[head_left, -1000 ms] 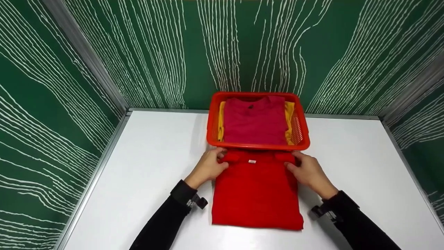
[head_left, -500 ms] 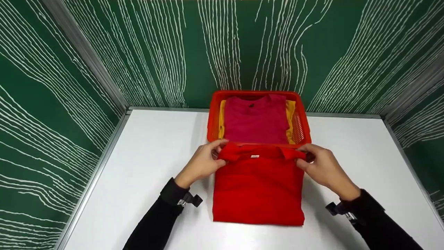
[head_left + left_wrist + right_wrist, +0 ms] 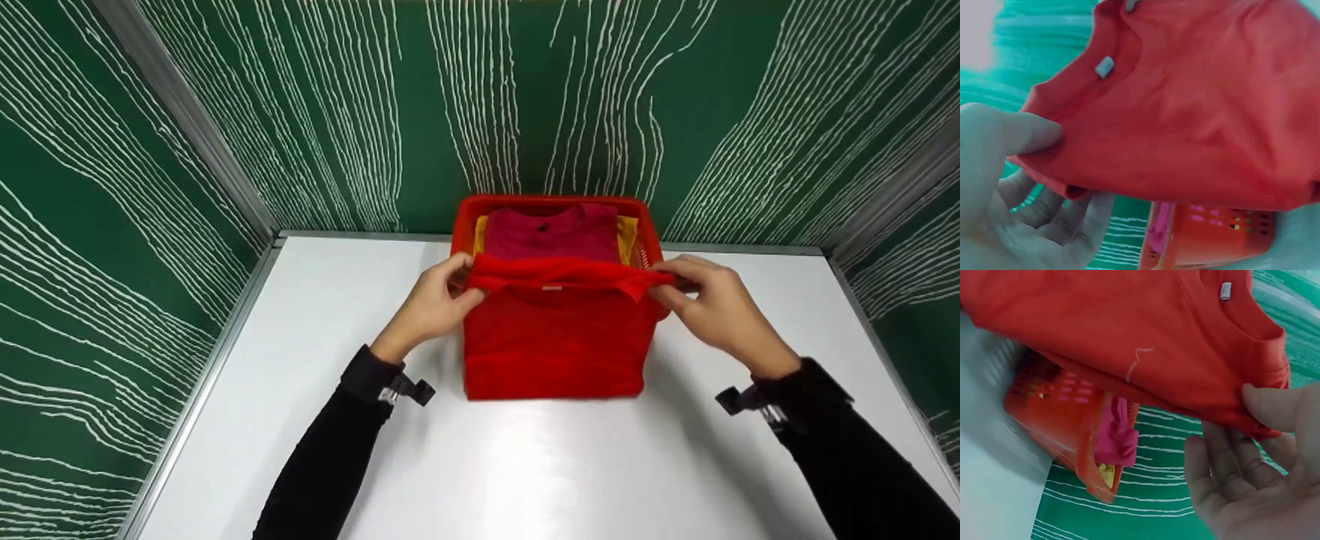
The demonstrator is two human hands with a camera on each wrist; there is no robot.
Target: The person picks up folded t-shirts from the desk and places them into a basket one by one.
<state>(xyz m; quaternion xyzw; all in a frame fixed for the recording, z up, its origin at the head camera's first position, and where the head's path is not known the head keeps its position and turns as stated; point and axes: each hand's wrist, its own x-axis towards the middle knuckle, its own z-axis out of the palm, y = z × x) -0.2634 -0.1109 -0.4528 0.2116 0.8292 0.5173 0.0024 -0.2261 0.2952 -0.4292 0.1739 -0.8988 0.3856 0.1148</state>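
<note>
A folded red T-shirt (image 3: pixel 555 337) hangs raised between both hands, its collar and small white label on the upper edge. My left hand (image 3: pixel 435 298) pinches its left upper corner between thumb and fingers; the left wrist view shows the thumb on top of the red cloth (image 3: pixel 1196 124). At the right upper corner my right hand (image 3: pixel 712 307) pinches the fabric the same way. Behind the shirt stands an orange-red plastic basket (image 3: pixel 555 201), its front part hidden by the shirt. Inside lie a folded magenta shirt (image 3: pixel 551 234) and yellow cloth (image 3: pixel 628 236) beneath it.
The basket rests at the back of a white table (image 3: pixel 360 285), close to a green wall (image 3: pixel 420 112) with white wavy lines. Side walls with grey metal frame edges (image 3: pixel 187 120) bound the table. Each wrist carries a black strap with a small camera (image 3: pixel 422 392).
The red shirt has risen off the table and moved forward; its upper edge now overlaps the front of the basket. Both hands have moved up and forward, keeping hold of its corners.
</note>
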